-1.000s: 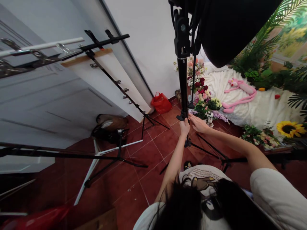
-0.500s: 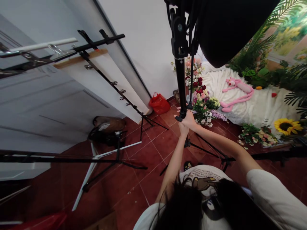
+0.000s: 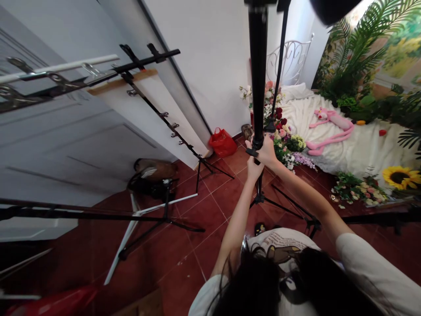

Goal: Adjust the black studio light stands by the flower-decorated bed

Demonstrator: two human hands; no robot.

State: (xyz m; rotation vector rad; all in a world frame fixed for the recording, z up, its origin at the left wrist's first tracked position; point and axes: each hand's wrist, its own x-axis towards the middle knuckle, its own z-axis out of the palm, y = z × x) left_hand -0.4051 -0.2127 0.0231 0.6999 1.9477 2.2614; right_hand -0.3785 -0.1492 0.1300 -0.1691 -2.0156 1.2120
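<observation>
A black light stand (image 3: pixel 258 79) rises upright in front of me, and a large dark lamp head (image 3: pixel 332 9) shows only partly at the top edge. My left hand (image 3: pixel 254 170) is wrapped round the pole just below a black clamp collar (image 3: pixel 253 152). Higher up, my right hand (image 3: pixel 267 151) grips the stand at the collar, with its fingers partly hidden behind the pole. Below my hands the stand's legs (image 3: pixel 259 198) spread over the floor. A thin black rod or cable (image 3: pixel 279 66) hangs alongside the pole.
At left, a black backdrop stand (image 3: pixel 158 109) with metal clips holds white paper (image 3: pixel 176 118). A red bag (image 3: pixel 222 142) sits by the wall. Flowers (image 3: pixel 279 127), a pink plush toy (image 3: pixel 335 125) on white cloth and a sunflower (image 3: pixel 399 177) lie at right. Tripod legs cross the tiled floor.
The lamp head and upper joint have risen, mostly out of view, and more pole shows above my hands. Both hands stay on the stand, slightly higher in view. A white metal headboard is now visible.
</observation>
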